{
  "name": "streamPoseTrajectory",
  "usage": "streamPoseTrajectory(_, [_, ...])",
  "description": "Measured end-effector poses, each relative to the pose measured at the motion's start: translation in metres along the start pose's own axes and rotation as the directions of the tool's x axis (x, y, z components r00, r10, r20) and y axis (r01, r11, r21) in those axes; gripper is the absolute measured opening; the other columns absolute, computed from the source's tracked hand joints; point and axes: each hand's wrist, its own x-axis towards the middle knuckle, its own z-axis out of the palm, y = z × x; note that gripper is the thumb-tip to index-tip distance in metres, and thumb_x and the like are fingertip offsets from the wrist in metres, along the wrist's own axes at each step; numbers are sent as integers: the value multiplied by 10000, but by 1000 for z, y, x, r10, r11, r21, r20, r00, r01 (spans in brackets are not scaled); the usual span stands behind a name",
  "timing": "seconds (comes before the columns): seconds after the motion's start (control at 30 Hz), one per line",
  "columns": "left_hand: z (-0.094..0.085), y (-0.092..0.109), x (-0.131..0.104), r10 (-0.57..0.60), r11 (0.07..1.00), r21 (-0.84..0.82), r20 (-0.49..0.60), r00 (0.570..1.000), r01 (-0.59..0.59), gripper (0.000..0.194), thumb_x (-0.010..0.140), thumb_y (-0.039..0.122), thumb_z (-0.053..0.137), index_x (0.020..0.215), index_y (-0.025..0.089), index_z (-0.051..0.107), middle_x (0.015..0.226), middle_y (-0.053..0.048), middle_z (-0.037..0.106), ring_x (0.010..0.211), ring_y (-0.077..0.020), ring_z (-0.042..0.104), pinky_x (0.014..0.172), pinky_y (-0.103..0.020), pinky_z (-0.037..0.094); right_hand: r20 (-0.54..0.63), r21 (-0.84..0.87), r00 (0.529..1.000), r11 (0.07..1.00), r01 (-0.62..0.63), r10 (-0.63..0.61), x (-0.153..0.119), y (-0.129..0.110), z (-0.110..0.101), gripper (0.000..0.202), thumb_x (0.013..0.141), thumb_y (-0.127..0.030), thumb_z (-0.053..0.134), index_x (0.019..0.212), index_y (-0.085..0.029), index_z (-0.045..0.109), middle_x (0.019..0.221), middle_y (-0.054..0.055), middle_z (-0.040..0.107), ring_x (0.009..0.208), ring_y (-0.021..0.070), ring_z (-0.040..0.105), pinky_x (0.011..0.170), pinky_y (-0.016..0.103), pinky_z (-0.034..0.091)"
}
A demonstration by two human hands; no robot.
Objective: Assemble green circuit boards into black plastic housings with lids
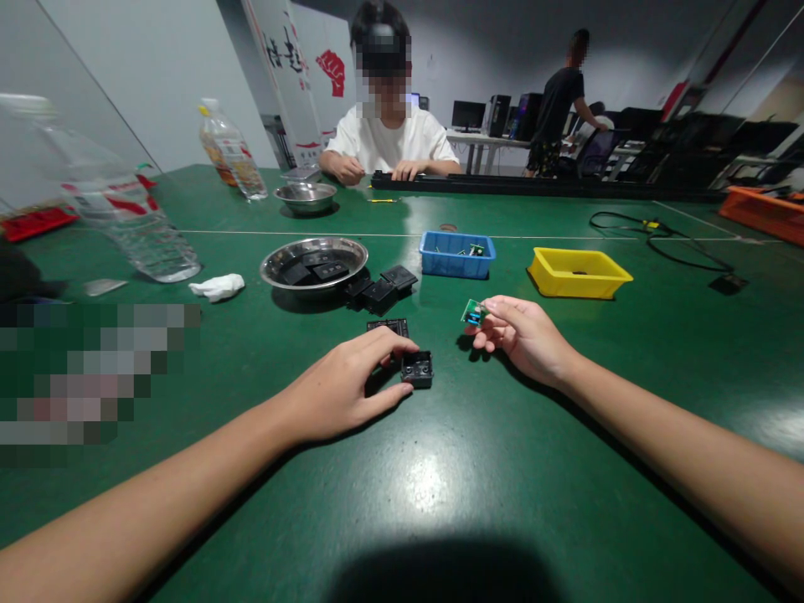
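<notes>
Between the thumb and fingers of my left hand (355, 377) is a small open black plastic housing (417, 369), resting on the green table (477, 469). Its hollow side with round posts faces up. Another black plastic part (388, 327) lies just behind those fingers, partly covered by them. My right hand (524, 335) pinches a small green circuit board (472, 313) with a blue component, raised a little above the table. Several flat black plastic pieces (383, 291) lie loose beyond my left hand, beside a round metal bowl (282, 280) with more such pieces in it.
A blue bin (457, 265) holding small boards and a yellow bin (581, 282) stand beyond my right hand. Large plastic bottles (135, 222) and a crumpled tissue (218, 287) are at left. A black cable (666, 243) lies at right. A person (393, 138) sits opposite.
</notes>
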Motion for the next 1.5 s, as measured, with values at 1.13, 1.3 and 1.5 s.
streamPoseTrajectory(1.13, [0,-1,0,13,1000,0,13,1000,-13,341,925,338,621,1240,207,611,1142,-72,680,951,-200,647,853,-322,527,-1,14,1000,1000,6,-6,0,1,0,372,698,-478,835,786,-165,655,687,50,730,549,129,665,490,214,461])
streamPoseTrajectory(1.3, [0,-3,-1,11,1000,-1,10,1000,-11,343,925,342,624,1240,207,612,1142,-66,678,952,-197,643,846,-317,522,-19,28,1000,1000,4,-3,0,2,0,362,674,-452,850,790,-168,659,677,36,726,544,131,668,485,214,461])
streamPoseTrajectory(1.5, [0,-2,-1,17,1000,-2,13,1000,-17,339,933,341,618,1244,206,608,1136,-60,673,947,-190,639,851,-313,517,-26,54,1000,998,-11,12,1,2,0,353,615,-381,889,791,-174,663,709,22,724,593,145,696,491,210,462])
